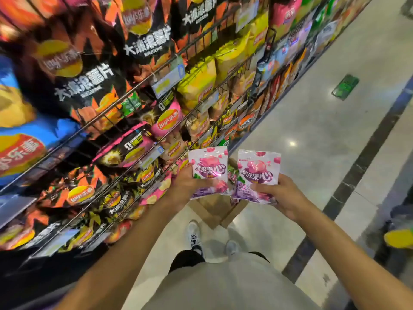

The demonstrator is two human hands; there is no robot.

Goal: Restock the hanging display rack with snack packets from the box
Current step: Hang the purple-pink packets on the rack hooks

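Observation:
My left hand (184, 186) grips a pink and white snack packet (209, 168) from below, thumb across its lower front. My right hand (283, 198) grips a second matching packet (258, 173) the same way, to the right of the first. Both packets are held upright at waist height above a brown cardboard box (214, 211) on the floor, which they mostly hide. More packets show in the gap between the two (232, 175). The wire display rack (125, 99) full of hanging chip bags fills the left side, close to my left hand.
The rack runs along the aisle into the far upper right. Polished tile floor with a dark stripe (357, 166) lies to the right, with a green floor sticker (345, 87). My shoes (194, 233) stand just before the box. A dark object with yellow (400, 233) sits at the right edge.

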